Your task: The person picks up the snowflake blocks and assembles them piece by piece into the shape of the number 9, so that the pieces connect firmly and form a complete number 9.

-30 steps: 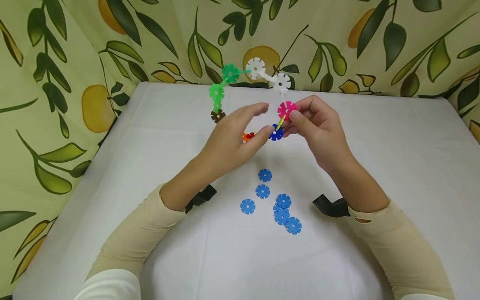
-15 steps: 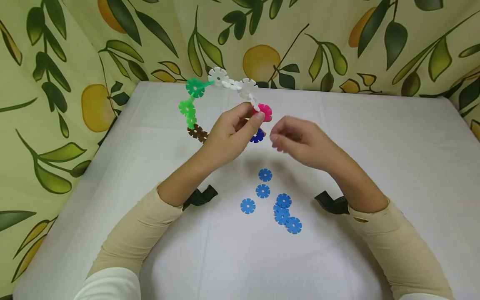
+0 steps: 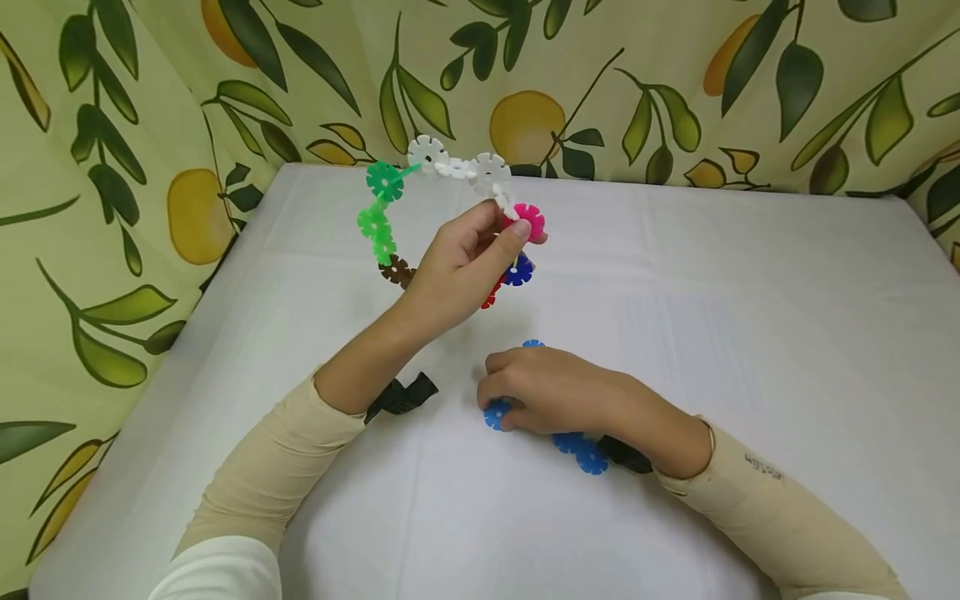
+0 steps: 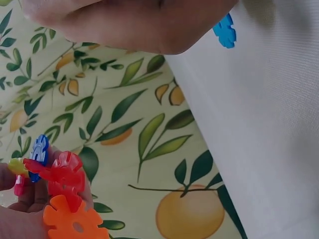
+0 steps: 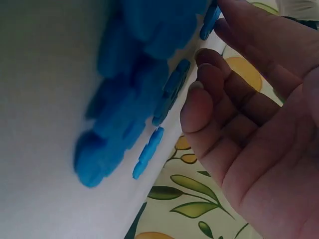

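Observation:
My left hand (image 3: 461,271) holds up a ring of linked notched plastic discs (image 3: 374,222), pinching it at the pink disc (image 3: 531,222). White, green, brown, red and dark blue discs show round the loop; the left wrist view adds an orange disc (image 4: 60,216). Part of the ring is hidden behind that hand. Low over the table, my right hand (image 3: 566,387) has thumb and index finger at opposite edges of a light blue notched disc (image 3: 495,417), which lies flat. Its other fingers curl in the right wrist view.
More light blue discs (image 3: 591,458) lie beside and partly under the right hand, some overlapping. One blue disc (image 3: 533,343) peeks out behind it. The table has a white cloth (image 3: 750,292), and a leaf-and-fruit patterned curtain (image 3: 585,75) hangs at the back.
The ring passed from the right hand to the left and shifted left. The right hand let go, then came down to the light blue disc on the table.

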A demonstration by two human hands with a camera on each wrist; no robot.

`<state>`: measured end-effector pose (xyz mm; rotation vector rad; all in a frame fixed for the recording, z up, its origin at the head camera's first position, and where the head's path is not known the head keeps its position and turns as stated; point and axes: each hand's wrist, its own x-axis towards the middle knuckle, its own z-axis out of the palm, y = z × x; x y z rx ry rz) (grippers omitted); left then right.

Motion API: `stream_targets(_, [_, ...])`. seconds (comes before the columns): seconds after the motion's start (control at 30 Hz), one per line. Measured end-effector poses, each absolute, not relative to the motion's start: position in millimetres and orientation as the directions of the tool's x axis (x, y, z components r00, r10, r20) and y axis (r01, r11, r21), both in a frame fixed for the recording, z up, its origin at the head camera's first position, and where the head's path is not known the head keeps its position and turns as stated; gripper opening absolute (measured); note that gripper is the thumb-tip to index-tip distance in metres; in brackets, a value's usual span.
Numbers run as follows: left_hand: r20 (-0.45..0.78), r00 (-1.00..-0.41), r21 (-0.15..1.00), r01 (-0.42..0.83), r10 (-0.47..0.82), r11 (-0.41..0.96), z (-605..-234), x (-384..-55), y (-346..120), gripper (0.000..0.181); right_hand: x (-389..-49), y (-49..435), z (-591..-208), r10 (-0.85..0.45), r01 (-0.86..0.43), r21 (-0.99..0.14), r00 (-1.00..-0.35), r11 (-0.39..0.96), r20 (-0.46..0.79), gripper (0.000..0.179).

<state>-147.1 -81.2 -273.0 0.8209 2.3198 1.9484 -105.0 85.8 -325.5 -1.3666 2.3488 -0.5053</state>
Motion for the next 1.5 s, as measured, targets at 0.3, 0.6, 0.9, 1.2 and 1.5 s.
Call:
stream_targets(0.3, [0.334, -0.857, 0.933, 0.359, 0.392, -0.010, -271.3, -148.6, -81.1, 0.025, -111.9, 95.5, -313.1, -0.832, -0.575, -0.613, -0.471, 0.542, -0.294, 0.026])
stream_targets(0.6, [0.404, -0.834, 0.914, 0.381, 0.375, -0.137, -270.9, -147.2, -76.6, 0.027, -137.2, 144.8, -275.0, -0.755, -0.261, -0.965, -0.629, -0.022, 0.188, 0.005])
stream_targets(0.9, [0.551, -0.730, 0.830, 0.532, 0.404, -0.169, -275.6, -139.5, -72.5, 0.025, -133.1, 143.4, -263.8, -0.636, -0.124, -0.986, -0.753, -0.113, 0.168, 0.026])
stream_targets(1.2, [0.654, -0.643, 0.749, 0.625, 0.398, -0.221, -279.1, -136.1, -67.1, 0.026, -125.5, 136.7, -266.0, -0.650, -0.031, -0.958, -0.728, -0.286, 0.217, 0.026])
stream_targets(1.5, [0.624, -0.672, 0.769, 0.618, 0.399, -0.163, -281.3, -134.0, -64.5, 0.027, -117.9, 133.1, -265.8, -0.612, 0.111, -0.935, -0.780, -0.336, 0.128, 0.027])
